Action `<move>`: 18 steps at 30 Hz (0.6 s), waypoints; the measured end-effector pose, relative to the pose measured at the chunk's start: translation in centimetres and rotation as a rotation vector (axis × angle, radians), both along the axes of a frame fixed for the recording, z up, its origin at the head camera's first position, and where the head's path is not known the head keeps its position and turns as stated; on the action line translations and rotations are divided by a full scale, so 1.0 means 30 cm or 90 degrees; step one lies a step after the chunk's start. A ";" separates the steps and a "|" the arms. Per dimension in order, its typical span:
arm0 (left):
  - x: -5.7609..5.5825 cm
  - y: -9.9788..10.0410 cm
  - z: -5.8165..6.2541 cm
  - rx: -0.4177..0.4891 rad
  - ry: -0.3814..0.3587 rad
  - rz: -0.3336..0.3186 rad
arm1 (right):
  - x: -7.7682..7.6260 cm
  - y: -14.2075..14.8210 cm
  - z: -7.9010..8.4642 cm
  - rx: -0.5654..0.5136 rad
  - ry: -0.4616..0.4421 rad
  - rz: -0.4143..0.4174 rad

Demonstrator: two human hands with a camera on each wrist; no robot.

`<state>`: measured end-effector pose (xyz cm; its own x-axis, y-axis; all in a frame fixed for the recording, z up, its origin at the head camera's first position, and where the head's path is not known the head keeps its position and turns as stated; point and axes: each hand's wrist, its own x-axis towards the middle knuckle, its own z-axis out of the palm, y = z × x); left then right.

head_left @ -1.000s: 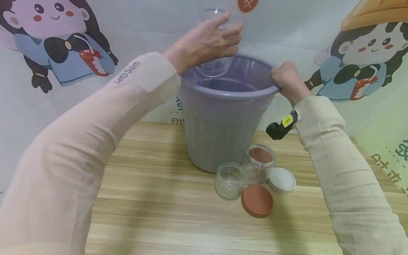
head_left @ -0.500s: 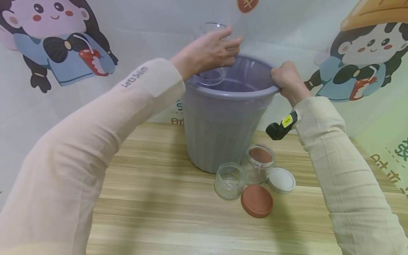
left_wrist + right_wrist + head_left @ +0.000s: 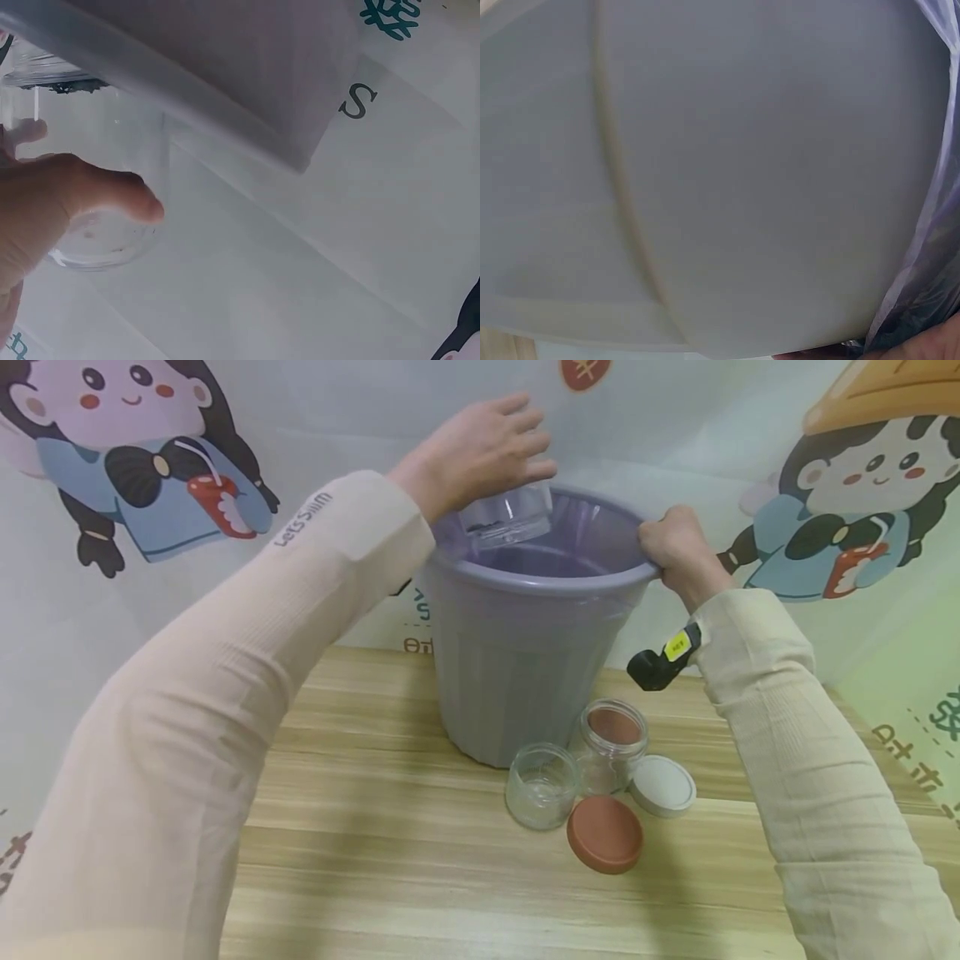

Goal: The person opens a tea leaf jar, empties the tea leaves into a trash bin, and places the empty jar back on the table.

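Observation:
My left hand (image 3: 480, 447) holds a clear glass jar (image 3: 510, 517) tipped mouth-down over the grey-purple bin (image 3: 517, 652). In the left wrist view the thumb (image 3: 120, 191) lies along the jar's side, and dark bits (image 3: 75, 87) cling near the mouth, by the bin's rim. Most of the jar's upper part is behind the hand in the head view. On the bin's right side, my right hand (image 3: 675, 547) grips the rim. A thin purple liner (image 3: 937, 180) hangs inside, seen in the right wrist view. The bin's bottom is hidden.
In front of the bin, on the wooden table (image 3: 360, 860), stand an open glass jar (image 3: 542, 787) and a taller one (image 3: 609, 756). A reddish-brown lid (image 3: 605, 833) and a white lid (image 3: 663, 785) lie beside them. A printed cloth (image 3: 337, 410) hangs behind.
The left hand first dips with the jar, then rises and rolls over, so the jar now slants and its base is hidden. My right hand stays on the rim.

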<state>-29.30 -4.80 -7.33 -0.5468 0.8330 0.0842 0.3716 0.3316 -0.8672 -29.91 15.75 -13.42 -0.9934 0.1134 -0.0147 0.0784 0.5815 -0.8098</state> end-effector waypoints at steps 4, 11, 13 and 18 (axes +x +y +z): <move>0.002 -0.011 0.008 0.029 -0.055 -0.001 | 0.003 0.000 -0.001 -0.001 0.005 -0.001; 0.009 -0.021 0.017 0.065 -0.133 0.058 | 0.001 0.002 -0.003 0.006 0.007 0.005; 0.010 -0.023 0.017 0.068 -0.134 0.046 | 0.001 0.002 -0.002 0.008 0.005 0.005; 0.007 -0.009 0.013 0.028 -0.057 0.013 | 0.002 0.002 -0.001 0.009 0.001 0.004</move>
